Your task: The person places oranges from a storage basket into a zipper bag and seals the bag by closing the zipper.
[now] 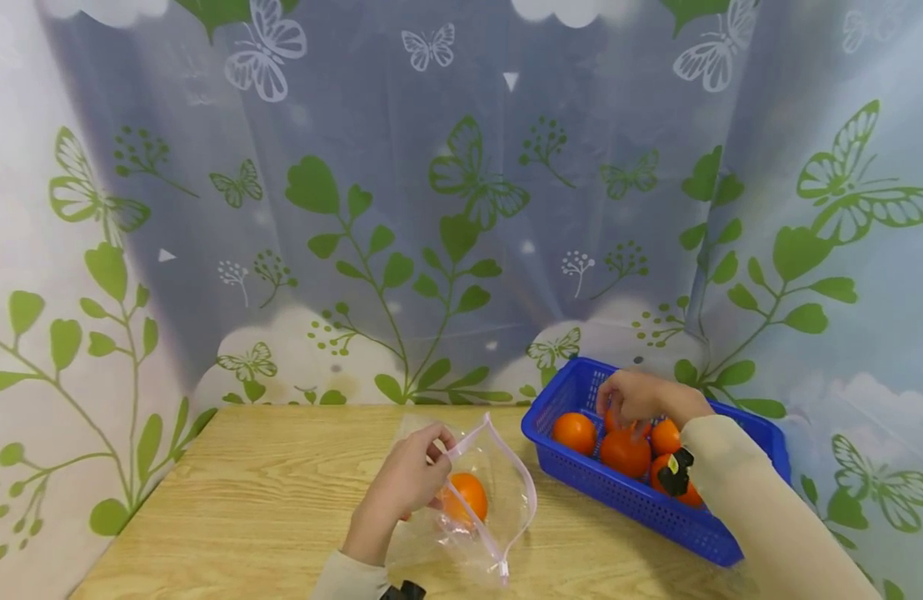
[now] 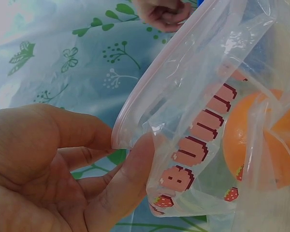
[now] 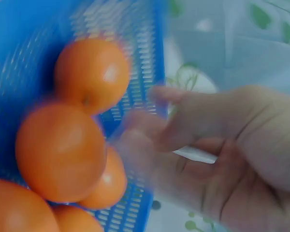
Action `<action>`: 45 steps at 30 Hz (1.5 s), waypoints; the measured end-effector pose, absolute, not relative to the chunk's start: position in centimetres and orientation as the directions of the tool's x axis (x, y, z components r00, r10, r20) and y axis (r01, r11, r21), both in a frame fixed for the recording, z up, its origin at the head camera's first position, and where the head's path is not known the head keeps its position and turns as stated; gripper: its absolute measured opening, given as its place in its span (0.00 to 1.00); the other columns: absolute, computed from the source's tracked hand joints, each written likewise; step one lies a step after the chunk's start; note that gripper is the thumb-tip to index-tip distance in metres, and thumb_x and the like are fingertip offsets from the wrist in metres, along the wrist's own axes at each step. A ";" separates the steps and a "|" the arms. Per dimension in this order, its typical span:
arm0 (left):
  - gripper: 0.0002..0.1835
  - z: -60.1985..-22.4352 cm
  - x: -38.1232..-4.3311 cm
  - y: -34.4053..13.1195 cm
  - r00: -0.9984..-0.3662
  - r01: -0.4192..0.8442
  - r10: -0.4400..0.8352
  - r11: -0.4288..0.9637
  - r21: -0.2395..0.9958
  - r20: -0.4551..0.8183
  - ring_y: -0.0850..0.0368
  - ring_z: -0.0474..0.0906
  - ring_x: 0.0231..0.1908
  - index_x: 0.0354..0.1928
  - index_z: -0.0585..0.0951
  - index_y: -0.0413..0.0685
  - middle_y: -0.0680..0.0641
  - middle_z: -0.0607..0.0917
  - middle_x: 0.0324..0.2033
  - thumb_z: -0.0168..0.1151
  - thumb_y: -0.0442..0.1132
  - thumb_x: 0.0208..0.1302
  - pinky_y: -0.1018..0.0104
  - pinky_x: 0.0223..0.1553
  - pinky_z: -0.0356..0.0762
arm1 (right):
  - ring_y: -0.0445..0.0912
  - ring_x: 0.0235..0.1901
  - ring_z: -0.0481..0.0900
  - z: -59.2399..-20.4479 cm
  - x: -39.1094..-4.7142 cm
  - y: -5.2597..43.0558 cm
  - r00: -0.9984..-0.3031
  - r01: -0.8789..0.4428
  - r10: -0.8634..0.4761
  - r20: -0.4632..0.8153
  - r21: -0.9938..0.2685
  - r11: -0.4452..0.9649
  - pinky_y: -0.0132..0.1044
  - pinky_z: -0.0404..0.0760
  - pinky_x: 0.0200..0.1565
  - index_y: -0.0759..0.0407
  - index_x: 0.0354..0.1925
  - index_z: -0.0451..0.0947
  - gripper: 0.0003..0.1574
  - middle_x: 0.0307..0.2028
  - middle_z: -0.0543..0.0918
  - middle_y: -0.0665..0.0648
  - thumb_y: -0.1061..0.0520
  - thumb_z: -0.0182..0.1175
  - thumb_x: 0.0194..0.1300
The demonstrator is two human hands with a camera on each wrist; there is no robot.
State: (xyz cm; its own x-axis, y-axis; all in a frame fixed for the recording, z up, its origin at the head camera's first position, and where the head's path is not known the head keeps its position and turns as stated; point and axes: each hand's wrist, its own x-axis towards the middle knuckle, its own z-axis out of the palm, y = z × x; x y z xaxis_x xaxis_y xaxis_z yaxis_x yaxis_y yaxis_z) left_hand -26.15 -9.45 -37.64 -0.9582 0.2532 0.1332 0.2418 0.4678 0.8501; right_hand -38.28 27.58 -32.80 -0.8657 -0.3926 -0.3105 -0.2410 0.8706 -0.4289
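On the worktop, left of the blue basket, the left hand pinches a clear zip bag with an orange inside; the bag's long mouth runs front to back. The right hand, fingers loosely bent, reaches among oranges; blur may hide a touch.

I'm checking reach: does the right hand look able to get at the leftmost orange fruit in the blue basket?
Probably yes. The right hand is over the open-topped blue basket, close to the leftmost orange fruit, and in the head view nothing covers that fruit or visibly blocks the way.
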 end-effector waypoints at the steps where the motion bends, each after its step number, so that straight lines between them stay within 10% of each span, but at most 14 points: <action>1: 0.06 -37.6 -26.2 -9.5 -0.958 0.241 0.253 0.467 0.851 0.133 0.50 0.79 0.25 0.46 0.77 0.42 0.42 0.79 0.35 0.53 0.30 0.70 0.54 0.25 0.88 | 0.48 0.30 0.81 -32.8 -38.4 27.6 -0.866 -0.258 -0.404 -0.296 -0.428 0.866 0.44 0.90 0.33 0.62 0.43 0.82 0.22 0.36 0.85 0.64 0.78 0.54 0.54; 16: 0.06 -37.7 -26.1 -9.5 -0.958 0.244 0.251 0.471 0.848 0.137 0.50 0.78 0.24 0.46 0.77 0.43 0.42 0.79 0.35 0.53 0.30 0.70 0.55 0.25 0.88 | 0.58 0.41 0.80 -33.9 -38.0 27.3 -0.900 -0.107 -0.159 -0.406 -0.149 0.983 0.44 0.84 0.33 0.46 0.48 0.80 0.24 0.58 0.76 0.63 0.60 0.75 0.54; 45: 0.07 -37.6 -26.0 -9.7 -0.958 0.252 0.247 0.492 0.833 0.144 0.53 0.79 0.20 0.46 0.77 0.44 0.42 0.80 0.35 0.53 0.30 0.70 0.55 0.23 0.87 | 0.56 0.44 0.74 -35.7 -39.0 29.0 -0.913 -0.111 -0.105 -0.395 -0.008 0.994 0.46 0.84 0.39 0.39 0.42 0.83 0.26 0.53 0.79 0.61 0.59 0.81 0.47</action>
State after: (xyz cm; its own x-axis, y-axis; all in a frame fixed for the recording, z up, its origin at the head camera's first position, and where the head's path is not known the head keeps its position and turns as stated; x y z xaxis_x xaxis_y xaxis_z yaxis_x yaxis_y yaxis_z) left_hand -26.04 -9.71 -37.62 -0.9582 0.2468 0.1444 0.2523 0.4919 0.8333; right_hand -38.95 29.02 -35.70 -0.9127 -0.1050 -0.3949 -0.1110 0.9938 -0.0076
